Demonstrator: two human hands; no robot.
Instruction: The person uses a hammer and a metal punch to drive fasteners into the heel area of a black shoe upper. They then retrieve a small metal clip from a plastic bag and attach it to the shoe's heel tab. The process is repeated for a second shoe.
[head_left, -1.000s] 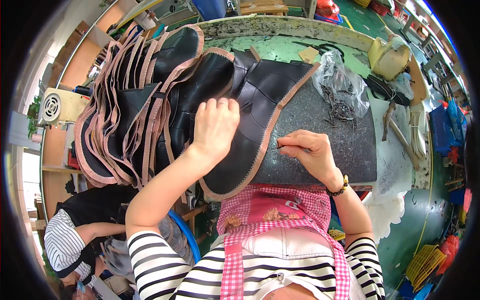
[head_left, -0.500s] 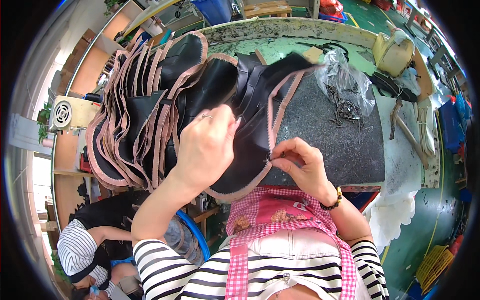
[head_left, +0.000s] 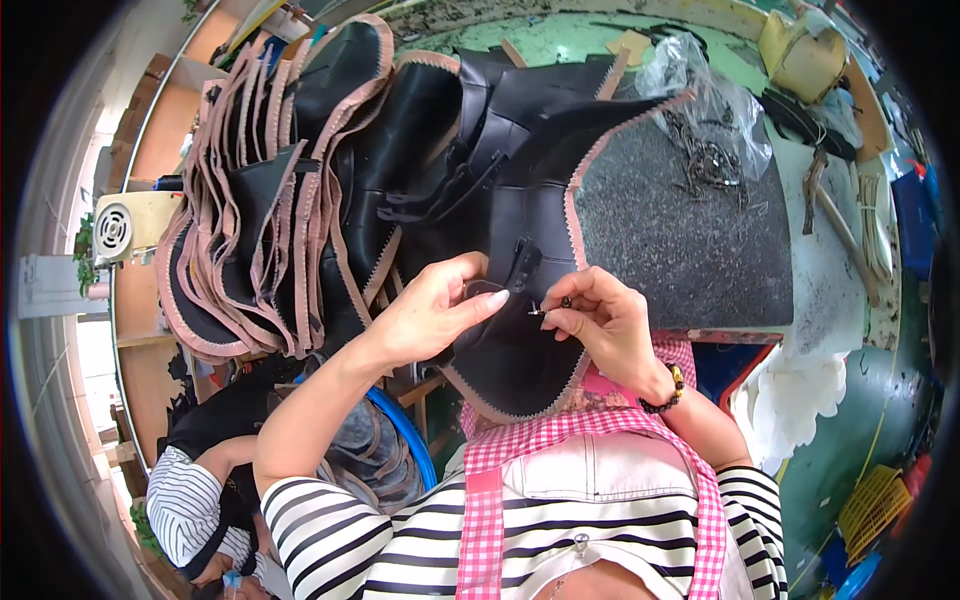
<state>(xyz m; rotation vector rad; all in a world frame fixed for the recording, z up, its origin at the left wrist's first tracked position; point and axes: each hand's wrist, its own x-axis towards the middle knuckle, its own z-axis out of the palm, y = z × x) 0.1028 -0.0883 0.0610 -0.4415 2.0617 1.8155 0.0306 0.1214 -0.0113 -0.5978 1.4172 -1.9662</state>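
Note:
A black leather boot upper [head_left: 535, 215] with a zigzag-cut pinkish edge lies before me, its rounded lower end hanging over the apron. My left hand [head_left: 430, 312] is closed on the upper, the thumb pressing beside a narrow black strap [head_left: 522, 262]. Just to the right, my right hand [head_left: 608, 325] pinches a small shiny metal piece [head_left: 536, 310] close to the strap's lower end. Its exact kind is too small to make out. More uppers [head_left: 250, 240] are stacked upright at the left, their pinkish edges showing.
A dark speckled mat [head_left: 690, 250] covers the bench on the right. On it lie a clear plastic bag [head_left: 690, 75] and a heap of small metal parts [head_left: 705, 160]. A hammer [head_left: 845, 232] rests further right. At the lower left, another person [head_left: 195, 500] is bent over near a blue-rimmed container [head_left: 415, 440].
The upper has swung round, its top part now spread to the right. My left hand has come down onto it beside the strap. The small metal piece now shows in my right hand.

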